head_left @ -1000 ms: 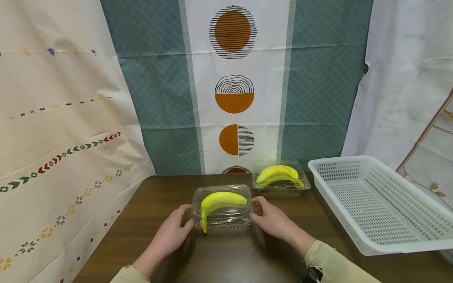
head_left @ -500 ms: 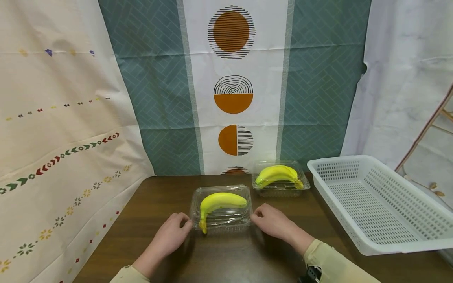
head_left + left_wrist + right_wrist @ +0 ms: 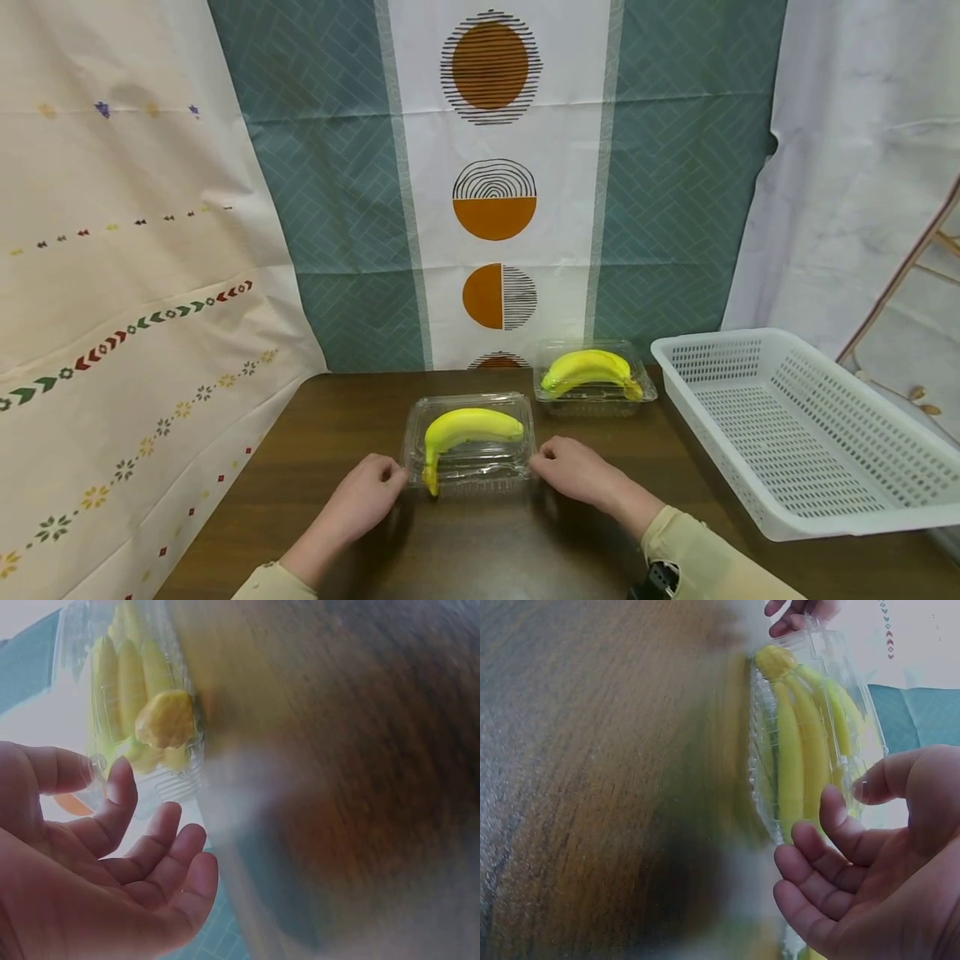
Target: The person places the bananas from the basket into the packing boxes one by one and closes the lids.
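A clear plastic clamshell container (image 3: 480, 467) sits in the middle of the brown table, a bunch of bananas (image 3: 474, 423) inside. My left hand (image 3: 366, 493) pinches its front left corner; in the left wrist view thumb and index finger (image 3: 124, 791) meet at the rim, the other fingers loosely bent. At the front right corner, my right hand (image 3: 576, 473) pinches the rim between thumb and index finger (image 3: 838, 814). Through the plastic, the wrist views show several bananas (image 3: 790, 750) joined at one stem end.
Behind and to the right stands a second clear clamshell (image 3: 558, 406) with bananas (image 3: 592, 369) in it. A white perforated plastic basket (image 3: 787, 446) lies along the right side. Patterned cloth (image 3: 352, 192) hangs at the table's back, and a cream cloth (image 3: 150, 400) covers the left.
Both hands have gone from open fingers beside the container to pinching its front corners. The container and basket have stayed in place.
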A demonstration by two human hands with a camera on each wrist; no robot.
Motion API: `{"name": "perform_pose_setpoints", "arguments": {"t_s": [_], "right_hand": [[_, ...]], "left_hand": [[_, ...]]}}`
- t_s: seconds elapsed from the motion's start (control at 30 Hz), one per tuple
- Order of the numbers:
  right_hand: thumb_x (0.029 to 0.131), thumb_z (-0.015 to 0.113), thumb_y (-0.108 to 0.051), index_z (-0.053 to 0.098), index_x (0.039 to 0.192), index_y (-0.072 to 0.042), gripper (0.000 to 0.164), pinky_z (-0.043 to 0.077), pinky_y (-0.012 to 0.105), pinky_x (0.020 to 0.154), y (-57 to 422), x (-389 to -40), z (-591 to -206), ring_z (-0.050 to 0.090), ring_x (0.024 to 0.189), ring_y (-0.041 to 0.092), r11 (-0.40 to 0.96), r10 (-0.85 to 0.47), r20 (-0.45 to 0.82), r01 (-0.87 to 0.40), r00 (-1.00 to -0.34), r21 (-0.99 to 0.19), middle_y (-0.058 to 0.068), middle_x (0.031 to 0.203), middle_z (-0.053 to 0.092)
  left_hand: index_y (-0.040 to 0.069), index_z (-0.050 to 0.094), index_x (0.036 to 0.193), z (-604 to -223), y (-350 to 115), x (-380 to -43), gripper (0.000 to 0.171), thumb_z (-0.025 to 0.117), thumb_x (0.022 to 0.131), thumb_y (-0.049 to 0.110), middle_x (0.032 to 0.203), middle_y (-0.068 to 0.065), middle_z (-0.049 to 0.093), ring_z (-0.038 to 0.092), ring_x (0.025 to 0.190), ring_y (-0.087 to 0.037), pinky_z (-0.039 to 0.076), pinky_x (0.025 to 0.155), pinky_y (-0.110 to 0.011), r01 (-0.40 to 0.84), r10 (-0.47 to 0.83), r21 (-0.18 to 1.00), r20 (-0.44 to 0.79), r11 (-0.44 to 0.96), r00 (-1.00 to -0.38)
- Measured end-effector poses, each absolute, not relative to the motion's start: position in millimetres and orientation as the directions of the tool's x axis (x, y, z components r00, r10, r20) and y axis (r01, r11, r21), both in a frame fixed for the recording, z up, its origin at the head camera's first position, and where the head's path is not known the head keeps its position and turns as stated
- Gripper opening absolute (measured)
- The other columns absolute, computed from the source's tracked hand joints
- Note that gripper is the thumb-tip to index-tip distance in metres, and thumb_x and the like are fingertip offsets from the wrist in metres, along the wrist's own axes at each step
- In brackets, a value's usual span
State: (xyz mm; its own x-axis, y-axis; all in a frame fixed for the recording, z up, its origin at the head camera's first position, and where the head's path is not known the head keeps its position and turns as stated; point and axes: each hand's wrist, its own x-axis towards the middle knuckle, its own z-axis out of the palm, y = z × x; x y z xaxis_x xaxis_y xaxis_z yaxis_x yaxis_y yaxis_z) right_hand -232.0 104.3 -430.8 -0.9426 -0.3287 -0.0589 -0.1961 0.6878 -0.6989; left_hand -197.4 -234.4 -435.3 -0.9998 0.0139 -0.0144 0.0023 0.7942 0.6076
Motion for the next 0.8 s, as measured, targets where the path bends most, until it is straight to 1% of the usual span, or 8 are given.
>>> {"name": "perform_pose_setpoints", "arguments": {"t_s": [0.07, 0.13, 0.23, 0.3, 0.53, 0.7, 0.8], "right_hand": [[0.1, 0.061, -0.02, 0.051, 0.069, -0.017, 0.033, 0.032, 0.033, 0.061, 104.1, -230.9, -430.9, 0.036, 0.06, 0.016, 0.68, -0.321, -0.077, -0.172, -0.944, -0.713, -0.002, 0.067, 0.043], [0.101, 0.06, -0.02, 0.052, 0.069, -0.016, 0.033, 0.032, 0.034, 0.06, 103.7, -230.3, -430.9, 0.036, 0.06, 0.016, 0.673, -0.313, -0.097, -0.149, -0.945, -0.725, -0.002, 0.067, 0.042], [0.102, 0.059, -0.02, 0.052, 0.071, -0.015, 0.032, 0.031, 0.034, 0.061, 103.2, -229.9, -430.6, 0.036, 0.061, 0.017, 0.673, -0.31, -0.116, -0.132, -0.944, -0.727, -0.002, 0.067, 0.043], [0.103, 0.058, -0.02, 0.054, 0.073, -0.014, 0.031, 0.032, 0.034, 0.061, 103.1, -229.8, -430.1, 0.036, 0.062, 0.017, 0.675, -0.31, -0.118, -0.131, -0.944, -0.726, -0.001, 0.069, 0.044], [0.108, 0.058, -0.019, 0.057, 0.081, -0.009, 0.028, 0.032, 0.035, 0.062, 103.9, -230.0, -426.9, 0.037, 0.064, 0.019, 0.671, -0.331, -0.134, -0.133, -0.934, -0.73, 0.001, 0.073, 0.046], [0.109, 0.057, -0.018, 0.055, 0.082, -0.009, 0.028, 0.031, 0.035, 0.063, 104.7, -231.4, -425.5, 0.036, 0.065, 0.019, 0.648, -0.369, -0.136, -0.149, -0.919, -0.747, 0.001, 0.075, 0.045], [0.108, 0.057, -0.017, 0.054, 0.082, -0.009, 0.028, 0.031, 0.034, 0.063, 104.8, -231.7, -424.7, 0.036, 0.066, 0.018, 0.645, -0.386, -0.134, -0.163, -0.913, -0.747, 0.001, 0.075, 0.045]], "left_hand": [[0.011, 0.059, 0.074, -435.6, -234.1, -196.8, 0.038, 0.06, 0.111, 0.023, 0.1, -0.005, 0.061, 0.054, 0.084, -0.021, 0.044, 0.074, -0.041, 0.001, 0.017, 0.633, -0.02, 0.774, -1.0], [0.011, 0.056, 0.071, -435.7, -233.7, -196.3, 0.041, 0.06, 0.11, 0.02, 0.087, -0.003, 0.058, 0.05, 0.075, -0.019, 0.043, 0.069, -0.038, 0.003, 0.028, 0.665, -0.027, 0.747, -0.999], [0.011, 0.05, 0.065, -435.4, -233.1, -195.6, 0.044, 0.059, 0.108, 0.014, 0.067, 0.0, 0.045, 0.041, 0.062, -0.017, 0.038, 0.062, -0.035, 0.007, 0.049, 0.726, -0.037, 0.687, -0.998], [0.011, 0.048, 0.063, -434.9, -232.7, -194.6, 0.045, 0.059, 0.106, 0.011, 0.061, 0.002, 0.04, 0.038, 0.059, -0.016, 0.036, 0.061, -0.034, 0.009, 0.057, 0.751, -0.038, 0.661, -0.998], [0.012, 0.048, 0.063, -434.7, -231.0, -193.9, 0.042, 0.059, 0.103, 0.009, 0.062, 0.003, 0.041, 0.039, 0.06, -0.016, 0.037, 0.061, -0.033, 0.02, 0.06, 0.754, -0.026, 0.656, -0.998], [0.012, 0.045, 0.061, -437.0, -231.5, -195.4, 0.042, 0.06, 0.1, 0.006, 0.06, 0.005, 0.039, 0.038, 0.058, -0.014, 0.035, 0.058, -0.03, 0.05, 0.075, 0.746, 0.0, 0.664, -0.997], [0.012, 0.044, 0.06, -437.2, -232.1, -196.1, 0.043, 0.06, 0.099, 0.005, 0.06, 0.005, 0.038, 0.037, 0.058, -0.014, 0.034, 0.057, -0.029, 0.062, 0.085, 0.747, 0.007, 0.662, -0.996]]}}
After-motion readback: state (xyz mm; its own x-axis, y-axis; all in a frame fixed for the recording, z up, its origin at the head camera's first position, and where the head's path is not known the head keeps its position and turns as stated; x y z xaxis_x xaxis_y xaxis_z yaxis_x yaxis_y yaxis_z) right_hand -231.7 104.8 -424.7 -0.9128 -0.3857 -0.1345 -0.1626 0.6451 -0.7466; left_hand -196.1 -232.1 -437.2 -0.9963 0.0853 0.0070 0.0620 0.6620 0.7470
